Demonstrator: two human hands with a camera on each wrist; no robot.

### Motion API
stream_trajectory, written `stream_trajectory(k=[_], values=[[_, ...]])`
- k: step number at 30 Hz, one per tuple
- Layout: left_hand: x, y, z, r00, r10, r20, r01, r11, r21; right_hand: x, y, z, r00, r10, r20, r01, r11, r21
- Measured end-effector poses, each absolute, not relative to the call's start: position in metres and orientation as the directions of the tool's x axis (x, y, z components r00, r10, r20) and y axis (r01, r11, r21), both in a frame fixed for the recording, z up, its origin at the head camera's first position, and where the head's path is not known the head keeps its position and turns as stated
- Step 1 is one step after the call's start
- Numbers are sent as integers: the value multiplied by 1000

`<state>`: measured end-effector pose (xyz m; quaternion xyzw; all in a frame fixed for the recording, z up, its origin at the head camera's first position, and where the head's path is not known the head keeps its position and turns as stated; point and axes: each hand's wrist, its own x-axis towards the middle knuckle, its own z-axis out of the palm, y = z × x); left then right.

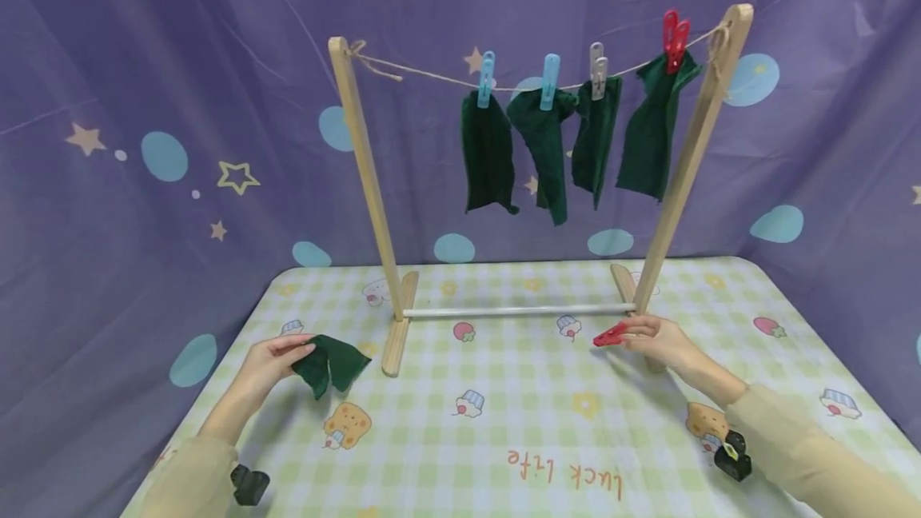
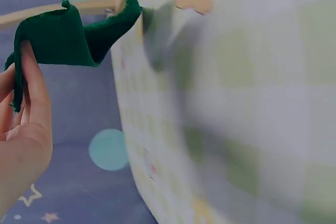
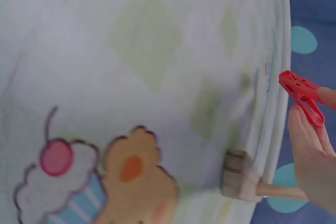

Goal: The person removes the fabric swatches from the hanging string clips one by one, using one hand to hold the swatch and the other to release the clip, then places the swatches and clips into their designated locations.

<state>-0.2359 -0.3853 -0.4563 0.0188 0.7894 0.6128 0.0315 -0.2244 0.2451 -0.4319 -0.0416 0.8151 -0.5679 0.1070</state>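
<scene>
Clipping step: by judgement, best done by lifting the green cloth to the string and lapping a generous edge over, fabric and string both within the bite of the red clothespin
Tip for clothespin: squeeze at the tail ends, well back from the tip, then line up square before letting go; probably wise to part the tip fully first, so as not to nudge the fabric off
Likely spot on string: between the left post and the left blue clothespin
Left hand: thumb and fingers almost together, pinching the green cloth by its left side
Right hand: lightly pinching the red clothespin by its tail end, tails spread apart, so seemingly not squeezed
Place of cloth: held just above the surface, left of and near the stand's left foot
Look of cloth: dark green, soft and limp, slightly frayed along the edges, drooping in two flaps in the head view, folded back in the left wrist view
Hanging cloths: four, similarly dark green, narrow and creased, pegged along the right part of the string
</scene>
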Motion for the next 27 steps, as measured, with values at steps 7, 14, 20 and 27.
stream_trajectory(k=[7,14,20,27], values=[[-218,-395,-469,-994,-19,-110,-111,288,951,-222,250,-447,-974,-192,-122,66,276,-959],[-176,-371,-423,-971,-105,-215,-238,332,913,-223,251,-456,-973,-207,-101,38,286,-957],[-169,-373,-419,-952,-159,-262,-304,392,868,-224,248,-457,-979,-181,-94,12,409,-912],[-165,-384,-428,-937,-180,-298,-347,404,847,-225,249,-459,-977,-213,-16,-79,429,-900]])
